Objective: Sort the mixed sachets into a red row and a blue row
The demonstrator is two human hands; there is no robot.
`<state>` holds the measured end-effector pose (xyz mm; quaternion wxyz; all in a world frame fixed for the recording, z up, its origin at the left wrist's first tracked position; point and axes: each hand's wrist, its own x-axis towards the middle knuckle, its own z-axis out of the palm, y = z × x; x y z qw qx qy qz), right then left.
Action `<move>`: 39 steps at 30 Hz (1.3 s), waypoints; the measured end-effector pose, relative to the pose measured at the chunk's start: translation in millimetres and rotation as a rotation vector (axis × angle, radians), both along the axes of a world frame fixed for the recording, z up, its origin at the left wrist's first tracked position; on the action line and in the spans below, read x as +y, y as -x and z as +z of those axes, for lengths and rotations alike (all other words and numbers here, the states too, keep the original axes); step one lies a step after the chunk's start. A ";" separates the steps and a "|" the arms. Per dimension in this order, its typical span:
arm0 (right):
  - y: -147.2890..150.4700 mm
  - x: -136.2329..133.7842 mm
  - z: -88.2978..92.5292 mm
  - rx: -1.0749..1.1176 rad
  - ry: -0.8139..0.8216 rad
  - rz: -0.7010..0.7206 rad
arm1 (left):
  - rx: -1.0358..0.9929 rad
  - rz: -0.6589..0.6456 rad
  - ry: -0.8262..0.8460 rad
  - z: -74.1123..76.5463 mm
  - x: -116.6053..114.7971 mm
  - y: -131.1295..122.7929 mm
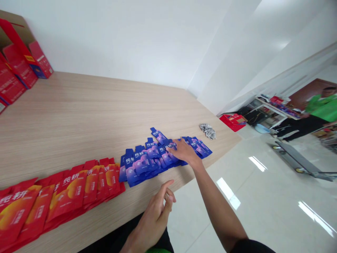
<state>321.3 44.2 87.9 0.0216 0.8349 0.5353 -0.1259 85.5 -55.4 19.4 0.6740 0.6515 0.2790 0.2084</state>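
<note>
Blue pouches with pink fruit prints lie overlapping in a row near the front edge of the wooden table. My right hand rests on the right part of that row, fingers stretched out over the pouches. One blue pouch sticks out behind the row. My left hand hovers in front of the table edge, its fingers loosely curved and apart with nothing in them. To the left, red pouches with orange fruit prints overlap in a longer row that meets the blue one.
Red boxes stand at the table's back left. A crumpled striped cloth lies near the right end. Beyond it are a red carton, a blue basin, a flat trolley and a person in green by a shelf.
</note>
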 end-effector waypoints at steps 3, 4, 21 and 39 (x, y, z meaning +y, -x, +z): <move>-4.2 40.6 3.1 -0.033 -0.022 0.067 | -0.001 -0.009 -0.004 -0.2 -1.0 0.9; -4.6 56.4 2.9 -0.036 0.009 0.085 | -0.002 -0.011 -0.006 -0.1 -1.3 1.0; -2.6 132.8 -26.4 0.048 0.096 0.184 | -0.008 0.032 -0.049 -0.5 6.1 8.4; -8.7 114.8 -27.7 0.078 0.098 0.174 | -0.013 0.024 -0.051 -3.0 6.5 4.3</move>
